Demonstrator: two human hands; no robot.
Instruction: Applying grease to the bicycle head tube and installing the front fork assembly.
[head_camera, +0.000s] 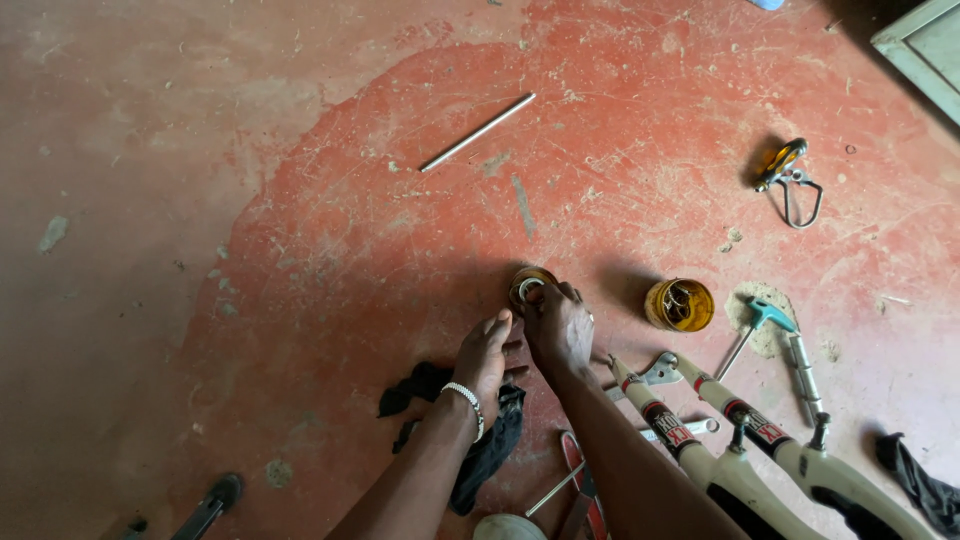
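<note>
My right hand reaches forward onto a small round tin on the red floor, its fingertips on the tin's rim and a silvery ring inside it. My left hand, with a beaded white bracelet on the wrist, rests flat beside it, fingers pointing at the tin and nothing held. Under the left wrist lies a black rag. A white bicycle suspension fork lies to the right of my right arm.
An amber tub with metal bits stands right of the tin. A teal-handled hex key, a wrench, a metal rod, a yellow-and-metal clip, another black rag and a frame corner lie around.
</note>
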